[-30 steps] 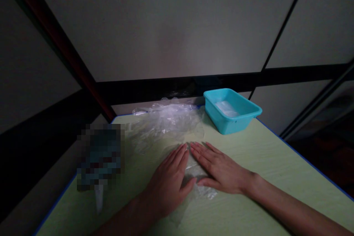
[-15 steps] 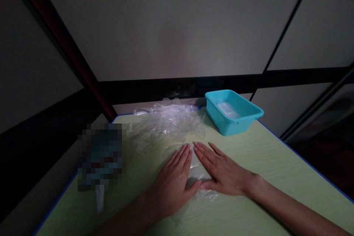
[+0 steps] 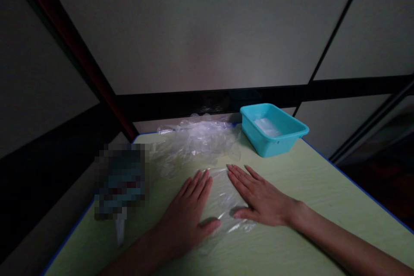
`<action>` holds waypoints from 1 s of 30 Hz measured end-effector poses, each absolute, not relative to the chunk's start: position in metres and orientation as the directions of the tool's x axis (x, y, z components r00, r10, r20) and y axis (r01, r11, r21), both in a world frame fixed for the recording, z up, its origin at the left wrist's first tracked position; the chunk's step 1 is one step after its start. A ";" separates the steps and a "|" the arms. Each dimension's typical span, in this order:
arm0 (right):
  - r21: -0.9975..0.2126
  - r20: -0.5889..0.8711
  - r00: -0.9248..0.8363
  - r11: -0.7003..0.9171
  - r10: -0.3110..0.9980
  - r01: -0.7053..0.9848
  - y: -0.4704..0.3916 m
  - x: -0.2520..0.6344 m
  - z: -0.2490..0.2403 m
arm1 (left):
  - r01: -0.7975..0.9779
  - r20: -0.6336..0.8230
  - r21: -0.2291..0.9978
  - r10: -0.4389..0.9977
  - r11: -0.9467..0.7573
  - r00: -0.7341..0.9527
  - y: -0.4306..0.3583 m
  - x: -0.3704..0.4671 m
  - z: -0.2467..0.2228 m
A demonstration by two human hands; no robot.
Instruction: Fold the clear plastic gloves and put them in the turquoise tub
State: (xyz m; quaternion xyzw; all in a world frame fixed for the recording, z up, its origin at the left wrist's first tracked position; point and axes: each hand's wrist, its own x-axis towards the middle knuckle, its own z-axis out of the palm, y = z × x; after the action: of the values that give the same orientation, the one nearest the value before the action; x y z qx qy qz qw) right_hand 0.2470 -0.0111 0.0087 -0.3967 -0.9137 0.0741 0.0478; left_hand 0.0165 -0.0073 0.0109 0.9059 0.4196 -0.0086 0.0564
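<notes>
A thin sheet of clear plastic (image 3: pixel 223 196), perhaps a bag, lies flat on the pale green table (image 3: pixel 323 194), with shiny creases between my hands. My left hand (image 3: pixel 186 217) rests palm down over its left side, fingers stretched out and thumb apart. On the right side my right hand (image 3: pixel 263 200) presses flat, its fingers long and thumb spread toward the middle. Neither hand grips anything. The parts of the plastic beneath my palms are hidden.
A loose heap of crumpled clear plastic (image 3: pixel 200 138) lies along the table's back edge. To its right stands a turquoise basin (image 3: pixel 274 144) with a whitish flat thing inside. A blurred-out object (image 3: pixel 121 181) with a white handle-like end is at the left.
My left hand has slid left and slightly toward me, away from the right hand, so more of the plastic shows. My right hand has stayed nearly in place.
</notes>
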 end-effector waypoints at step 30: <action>-0.049 0.108 -0.884 0.891 0.454 0.452 -0.037 0.268 0.038 | 0.025 -0.122 0.992 0.943 0.120 0.310 -0.009 0.007 0.013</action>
State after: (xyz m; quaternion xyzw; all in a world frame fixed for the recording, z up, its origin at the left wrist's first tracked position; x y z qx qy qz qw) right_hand 0.2678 -0.0371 0.0377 -0.2334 -0.9706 0.0111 0.0585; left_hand 0.0072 -0.0095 0.0128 0.5423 0.4463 0.3821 0.6006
